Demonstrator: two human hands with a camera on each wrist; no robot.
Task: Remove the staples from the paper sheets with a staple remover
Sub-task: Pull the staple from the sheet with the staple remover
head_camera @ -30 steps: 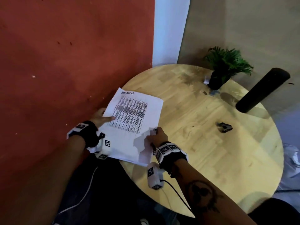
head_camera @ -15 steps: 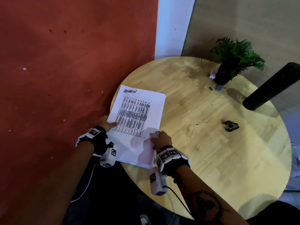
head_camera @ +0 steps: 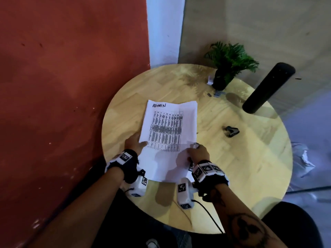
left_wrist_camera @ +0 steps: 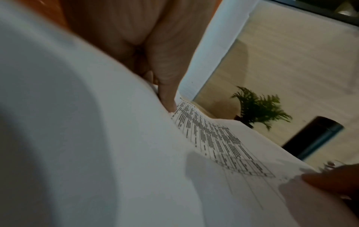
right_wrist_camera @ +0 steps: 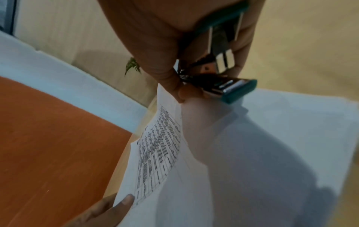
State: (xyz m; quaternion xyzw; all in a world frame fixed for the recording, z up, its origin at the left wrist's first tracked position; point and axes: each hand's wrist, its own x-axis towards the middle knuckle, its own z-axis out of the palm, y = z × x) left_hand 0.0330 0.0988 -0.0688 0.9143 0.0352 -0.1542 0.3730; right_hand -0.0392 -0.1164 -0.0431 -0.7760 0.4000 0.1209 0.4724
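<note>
Here the left hand (head_camera: 133, 143) pinches the paper sheets (head_camera: 170, 133) at the surface's (head_camera: 232, 167) near-left edge; the right hand (head_camera: 198, 153), fingers curled, grips a teal staple remover (right_wrist_camera: 225, 64) at their right edge.

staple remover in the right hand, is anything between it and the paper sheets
Nothing visible. The right hand grips the teal staple remover right at the right edge of the paper sheets, which the left hand holds at the opposite edge.
</note>
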